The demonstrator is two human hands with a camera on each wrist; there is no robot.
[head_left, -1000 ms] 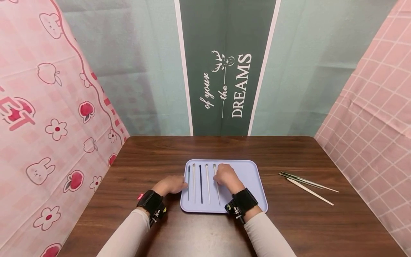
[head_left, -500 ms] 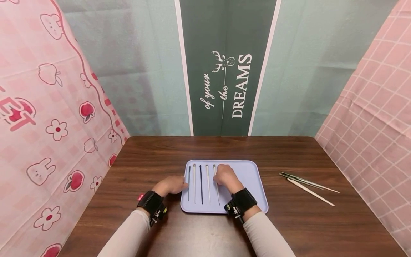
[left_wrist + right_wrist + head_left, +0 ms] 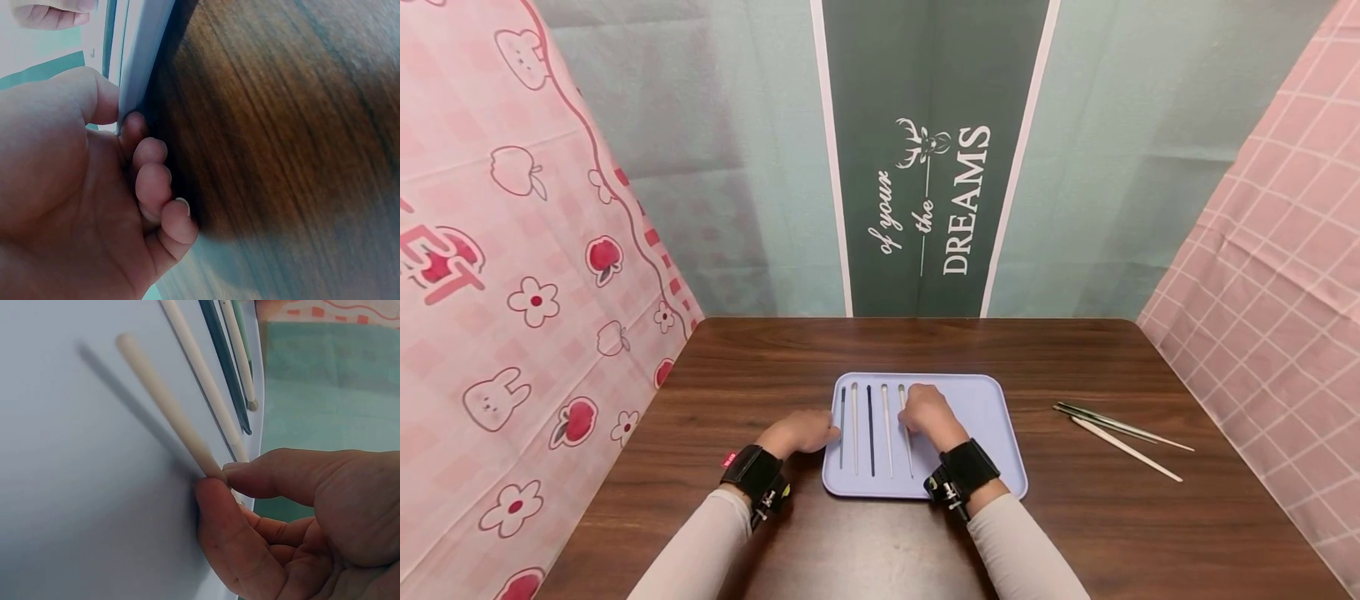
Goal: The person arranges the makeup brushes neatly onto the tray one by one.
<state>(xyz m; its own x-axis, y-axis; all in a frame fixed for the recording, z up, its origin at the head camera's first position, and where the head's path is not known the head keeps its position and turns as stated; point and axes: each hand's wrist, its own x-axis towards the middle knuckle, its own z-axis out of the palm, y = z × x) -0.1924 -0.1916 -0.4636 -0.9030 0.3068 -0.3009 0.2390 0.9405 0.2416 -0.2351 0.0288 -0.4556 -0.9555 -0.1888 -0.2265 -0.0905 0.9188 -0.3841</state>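
Sleeves: we saw two pale sleeves reaching over the near part of the brown counter, with black wrist straps ahead of them.
Left grip: at the tray's left edge, we saw the left grip pinching the rim of the lilac tray between thumb and forefinger.
Right grip: we saw the right grip pinching the cream brush between thumb and forefinger.
Cream brush: it was over the tray's middle, rightmost of the row, its handle end tilted clear of the surface above its own shadow.
Row: from the tray's left edge we counted a slate-blue brush, a pale brush, a navy brush and a white brush, roughly parallel and apart.
Loose sticks: towards the counter's right edge lay slim green sticks and a cream stick.
Backdrop: beyond the counter's far edge hung a green cloth lettered "DREAMS".
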